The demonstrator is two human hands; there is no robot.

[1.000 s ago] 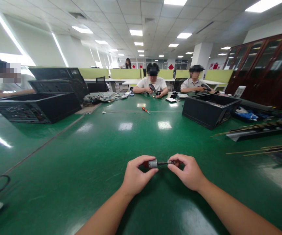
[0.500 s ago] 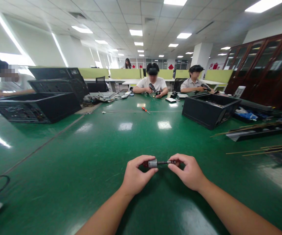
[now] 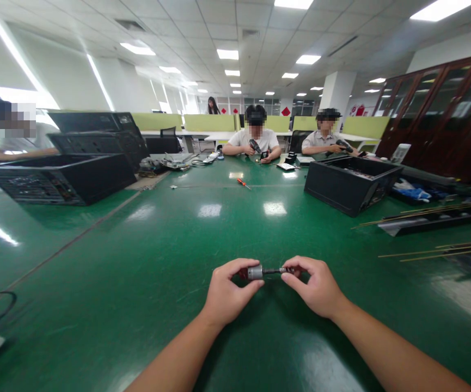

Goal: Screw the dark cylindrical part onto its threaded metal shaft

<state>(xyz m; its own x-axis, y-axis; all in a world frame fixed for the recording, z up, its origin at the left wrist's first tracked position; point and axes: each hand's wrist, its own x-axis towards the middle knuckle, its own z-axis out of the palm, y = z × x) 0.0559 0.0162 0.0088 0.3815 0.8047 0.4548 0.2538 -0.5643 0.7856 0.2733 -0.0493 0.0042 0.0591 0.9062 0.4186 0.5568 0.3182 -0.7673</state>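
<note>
Indoors, green table (image 3: 157, 261) (glossy) under hands (image 3: 229, 296)

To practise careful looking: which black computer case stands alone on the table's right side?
The open-topped case near the thin rods; the other cases cluster on the left.

Both hands low centre, pinch grip, almost touching.
Left hand (image 3: 227, 291) and right hand (image 3: 314, 286) face each other, thumb and forefinger of each pinched closed, other fingers curled under. Left forearm (image 3: 178, 354) and right forearm (image 3: 390, 354) are bare and converge from the bottom edge in a V.
</note>
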